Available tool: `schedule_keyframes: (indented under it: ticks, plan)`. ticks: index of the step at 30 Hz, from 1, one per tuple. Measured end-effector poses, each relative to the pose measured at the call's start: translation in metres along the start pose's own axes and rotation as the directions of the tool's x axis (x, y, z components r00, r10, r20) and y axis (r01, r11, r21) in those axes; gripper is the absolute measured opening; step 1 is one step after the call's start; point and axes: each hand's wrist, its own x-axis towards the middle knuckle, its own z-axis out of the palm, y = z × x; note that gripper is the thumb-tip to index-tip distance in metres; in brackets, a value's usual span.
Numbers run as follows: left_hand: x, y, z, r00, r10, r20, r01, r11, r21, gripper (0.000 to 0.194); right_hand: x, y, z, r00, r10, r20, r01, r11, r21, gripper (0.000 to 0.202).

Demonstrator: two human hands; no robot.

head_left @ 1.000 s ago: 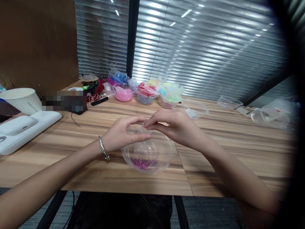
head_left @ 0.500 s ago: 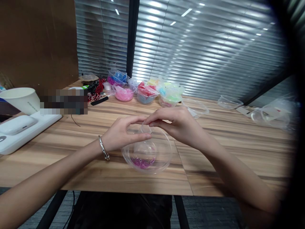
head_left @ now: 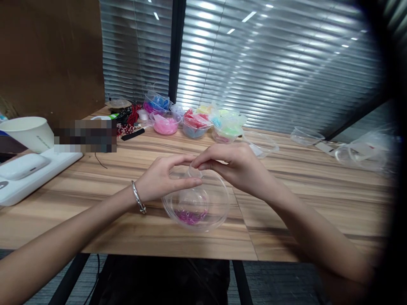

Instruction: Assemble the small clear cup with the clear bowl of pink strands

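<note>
A clear round plastic bowl [head_left: 219, 212] stands on the table in front of me, with small purple pieces [head_left: 191, 217] gathered on its near side. From its middle rises a clear post with a rounded top [head_left: 195, 170]. My left hand [head_left: 165, 178], a silver bangle at the wrist, curves round the post from the left, thumb in front and fingers behind. Coming from the right, my right hand [head_left: 227, 163] pinches the post's top between thumb and fingertips. Some of the contact is hidden behind the fingers.
Clear tubs of pink [head_left: 165, 123], red [head_left: 196, 123] and pale green [head_left: 229, 125] pieces line the back. A clear lid [head_left: 260, 143] lies beside them. Clear containers [head_left: 362, 154] stand right; a paper cup [head_left: 30, 132] and white device [head_left: 41, 169] left.
Both hands stay nearly where they were. The clear top between my fingers looks slightly lower or turned; the bowl has not shifted.
</note>
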Motion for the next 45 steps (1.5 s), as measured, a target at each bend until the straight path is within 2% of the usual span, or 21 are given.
schedule_keyframes:
  ticks: [15,23,34,45]
  plan:
    - [-0.0008,-0.0017,0.0006,1.000,0.018,-0.011,-0.018,1.000,-0.003,0.047,-0.0005,-0.0015,-0.0029,0.999,0.029,0.028,-0.029,1.000,-0.009,0.014]
    - [-0.0003,0.0012,-0.0003,1.000,0.005,0.002,-0.005,1.000,-0.007,0.047,0.0001,-0.0030,-0.0026,0.998,0.037,0.047,-0.036,0.999,-0.031,0.006]
    - [-0.0014,-0.0007,-0.0002,1.000,0.013,-0.014,-0.013,1.000,0.023,0.048,0.0009,-0.0013,-0.0068,0.997,0.058,0.045,-0.058,0.998,-0.005,0.017]
    - [-0.0005,-0.0002,-0.0004,1.000,0.008,-0.006,-0.008,1.000,0.007,0.049,0.0013,-0.0028,-0.0086,0.993,0.099,0.066,-0.097,0.995,-0.027,0.013]
